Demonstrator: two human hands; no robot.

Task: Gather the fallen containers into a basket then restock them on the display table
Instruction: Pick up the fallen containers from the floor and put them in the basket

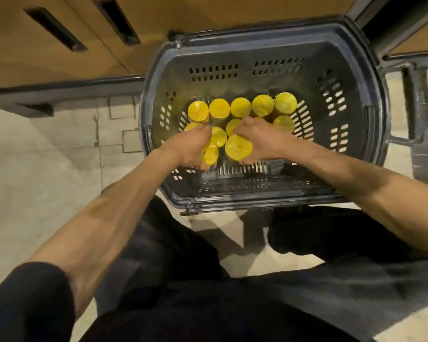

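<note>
Upright, lids up: left hand (pixel 194 147) grips 1 container (pixel 210 154), right hand (pixel 256 141) grips another.

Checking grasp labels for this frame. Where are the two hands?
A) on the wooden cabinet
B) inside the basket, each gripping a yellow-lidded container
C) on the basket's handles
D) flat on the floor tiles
B: inside the basket, the left hand curls round one yellow-lidded container and the right hand round another.
</note>
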